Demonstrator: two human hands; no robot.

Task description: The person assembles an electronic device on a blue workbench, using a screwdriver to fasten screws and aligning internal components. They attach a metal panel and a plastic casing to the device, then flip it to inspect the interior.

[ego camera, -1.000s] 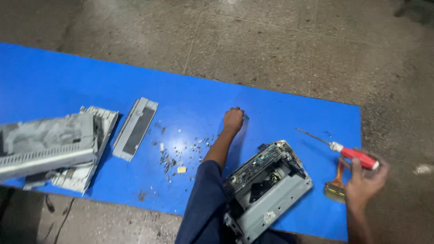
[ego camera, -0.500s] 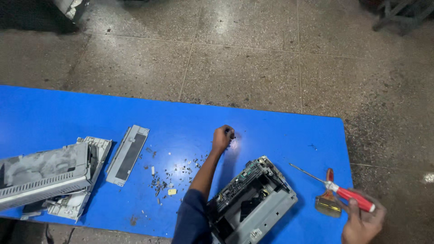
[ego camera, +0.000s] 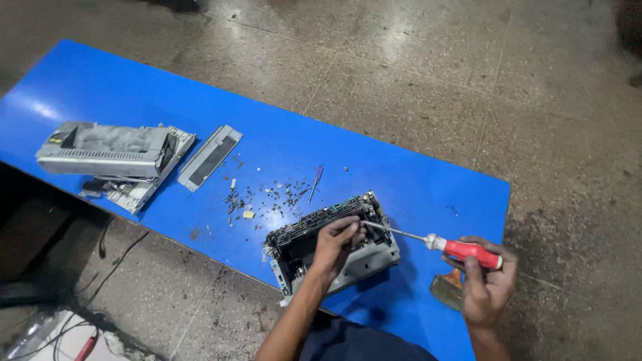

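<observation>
A grey opened device chassis (ego camera: 338, 247) with exposed circuit parts lies on the blue table (ego camera: 401, 180) near its front edge. My left hand (ego camera: 336, 244) rests on top of the chassis, fingers curled over its inner frame. My right hand (ego camera: 485, 281) grips a red-handled screwdriver (ego camera: 461, 250); its long metal shaft points left, with the tip at the chassis by my left fingers. A small purple-handled screwdriver (ego camera: 315, 180) lies on the table behind the chassis.
Loose screws and small bits (ego camera: 267, 197) are scattered left of the chassis. A flat grey panel (ego camera: 209, 157) and stacked grey housing parts (ego camera: 110, 154) lie at the table's left. A brush (ego camera: 448, 291) sits under my right hand. Cables (ego camera: 80, 334) trail on the floor.
My left hand came back from the far table surface onto the chassis. My right hand brought the red screwdriver tip to the chassis. The view shifted, showing more of the table.
</observation>
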